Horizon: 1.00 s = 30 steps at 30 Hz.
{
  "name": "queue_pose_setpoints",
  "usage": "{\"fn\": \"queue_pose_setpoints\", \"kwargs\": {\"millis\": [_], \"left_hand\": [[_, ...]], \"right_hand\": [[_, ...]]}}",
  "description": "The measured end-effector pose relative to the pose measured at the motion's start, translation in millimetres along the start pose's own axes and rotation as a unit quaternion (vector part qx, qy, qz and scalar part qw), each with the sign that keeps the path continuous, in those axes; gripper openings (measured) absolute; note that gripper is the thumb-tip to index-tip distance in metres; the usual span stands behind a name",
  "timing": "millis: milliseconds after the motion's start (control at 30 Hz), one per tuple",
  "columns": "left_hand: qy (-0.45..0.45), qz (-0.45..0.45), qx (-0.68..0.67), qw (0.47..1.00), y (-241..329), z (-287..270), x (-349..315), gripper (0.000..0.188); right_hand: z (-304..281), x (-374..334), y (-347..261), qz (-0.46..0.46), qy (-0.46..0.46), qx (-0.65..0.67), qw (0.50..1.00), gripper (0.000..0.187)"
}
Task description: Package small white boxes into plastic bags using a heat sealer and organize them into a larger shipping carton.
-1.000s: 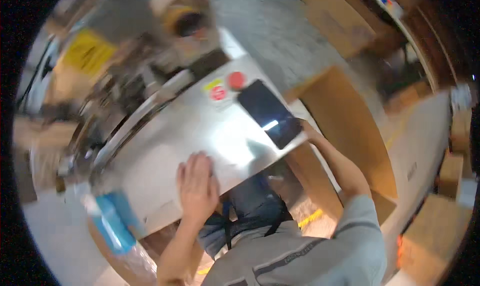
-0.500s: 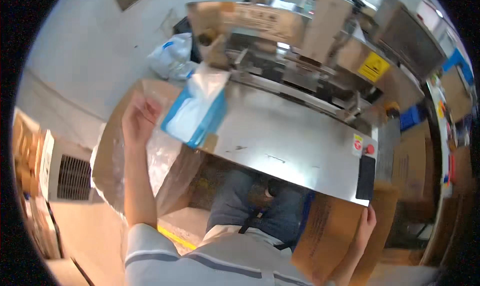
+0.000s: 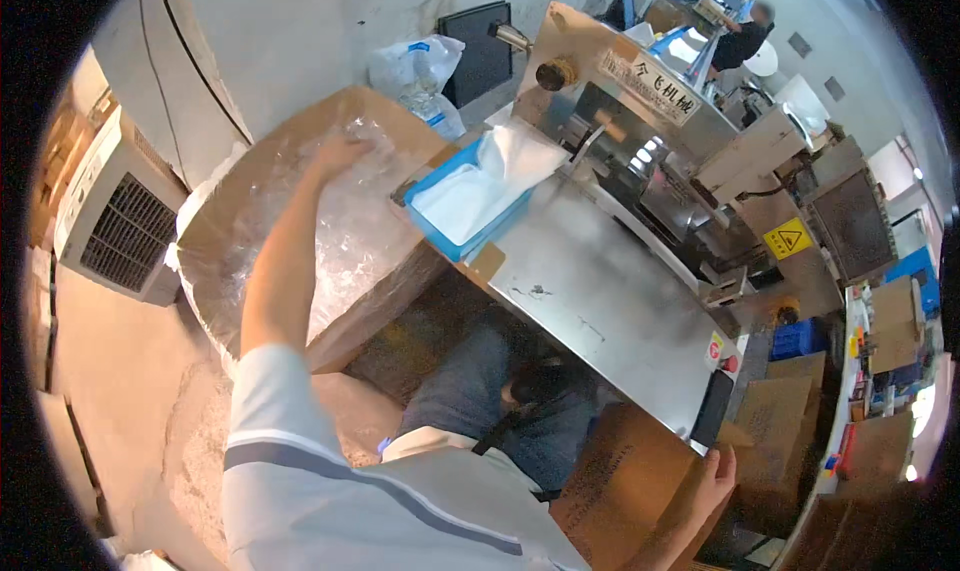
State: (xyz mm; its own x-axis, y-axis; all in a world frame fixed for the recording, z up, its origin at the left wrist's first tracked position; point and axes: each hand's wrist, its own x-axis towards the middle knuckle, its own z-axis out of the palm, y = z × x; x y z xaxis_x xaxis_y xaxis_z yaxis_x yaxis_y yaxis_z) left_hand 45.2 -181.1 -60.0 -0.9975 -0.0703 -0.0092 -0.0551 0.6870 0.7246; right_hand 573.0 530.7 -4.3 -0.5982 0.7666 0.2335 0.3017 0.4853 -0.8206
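My left hand (image 3: 342, 157) reaches into a large cardboard box (image 3: 235, 206) on the left, over a heap of clear, shiny plastic pieces (image 3: 350, 236). Its fingers point right and look loosely stretched, though their tips blur into the plastic; I see nothing held. My right hand (image 3: 712, 479) rests by the front right corner of the steel worktable (image 3: 600, 316), above the edge of a brown cardboard box (image 3: 620, 471). Its fingers are extended and apart, with nothing in them. A blue bin (image 3: 480, 241) holding white sheets or bags sits at the worktable's left end, beside the plastic-filled box.
A metal machine (image 3: 640, 161) with a yellow warning sign (image 3: 788, 238) stands behind the worktable. A red button (image 3: 730, 364) and a black pad (image 3: 711, 409) sit at its right end. An air cooler (image 3: 125, 216) stands far left. Another person (image 3: 742, 43) works in the distance.
My view has turned left. My left hand has moved from above the box, near the blue bin, forward and down into the plastic. My right hand stays by the table's corner.
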Motion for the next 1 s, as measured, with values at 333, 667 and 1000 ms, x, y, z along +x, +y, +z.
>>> {"fn": "queue_pose_setpoints", "kwargs": {"millis": [333,667,1000], "left_hand": [[0.052,0.06,-0.017,0.997,-0.4,-3.9,53.1,0.058],[0.006,0.229,0.026,0.973,164.3,70.8,27.7,0.032],[0.203,0.354,-0.045,0.912,248.6,63.8,-38.2,0.028]], "right_hand": [[5.7,-41.5,-41.2,0.076,0.01,0.09,0.993,0.04],[34.9,-33.8,-67.5,0.008,-0.056,0.104,0.993,0.035],[79.3,-19.8,-102.8,-0.034,-0.098,0.121,0.987,0.036]]}}
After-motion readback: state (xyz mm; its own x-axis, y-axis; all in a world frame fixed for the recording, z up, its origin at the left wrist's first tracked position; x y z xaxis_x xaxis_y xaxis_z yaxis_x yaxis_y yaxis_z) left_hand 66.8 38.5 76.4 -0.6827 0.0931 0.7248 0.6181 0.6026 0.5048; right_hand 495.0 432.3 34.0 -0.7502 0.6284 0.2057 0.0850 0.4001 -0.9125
